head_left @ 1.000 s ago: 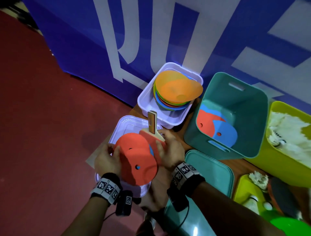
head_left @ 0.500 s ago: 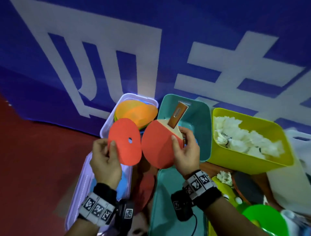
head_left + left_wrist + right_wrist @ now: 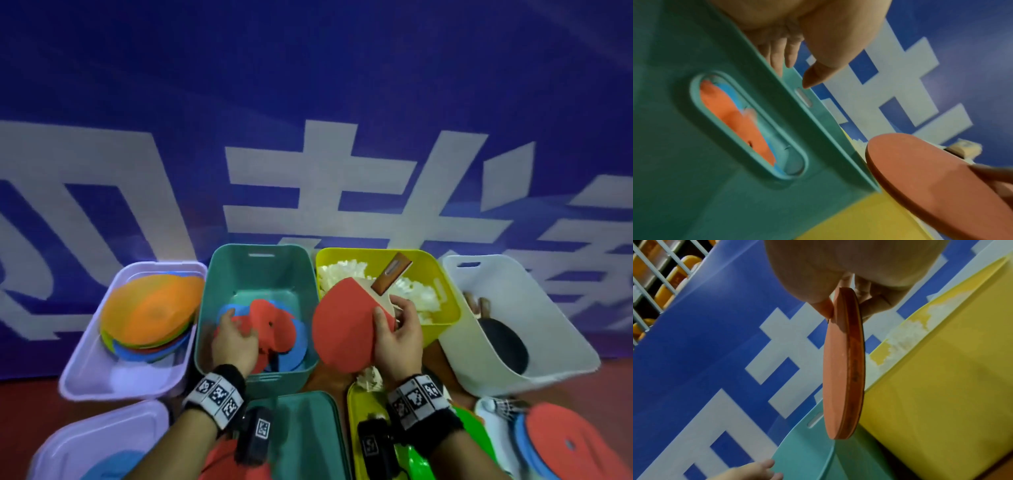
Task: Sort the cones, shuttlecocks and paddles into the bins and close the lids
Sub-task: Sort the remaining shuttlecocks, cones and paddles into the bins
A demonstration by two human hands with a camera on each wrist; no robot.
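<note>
My left hand (image 3: 236, 329) hangs inside the teal bin (image 3: 205, 308) with relaxed fingers (image 3: 789, 55) and holds nothing. Just beyond it a flat red disc cone (image 3: 274, 325) lies on blue ones in that bin. My right hand (image 3: 397, 329) grips a red paddle (image 3: 342, 325) by the blade near its wooden handle (image 3: 392, 277), thumb on the red face. The paddle (image 3: 840, 369) stands on edge above the gap between the teal bin (image 3: 803, 451) and the yellow bin (image 3: 448, 308), which holds white shuttlecocks (image 3: 342, 274).
A lilac bin (image 3: 85, 370) at left holds stacked orange and coloured cones (image 3: 154, 308). A white bin (image 3: 479, 325) at right holds a black paddle (image 3: 503, 346). Lids (image 3: 301, 435) lie in front. Red and blue discs (image 3: 565, 442) and a shuttlecock (image 3: 507, 406) lie front right. A blue banner stands behind.
My left hand let the red disc go into the teal bin. My right hand carried the paddle rightward, now over the yellow bin's near left side. The head view swung right.
</note>
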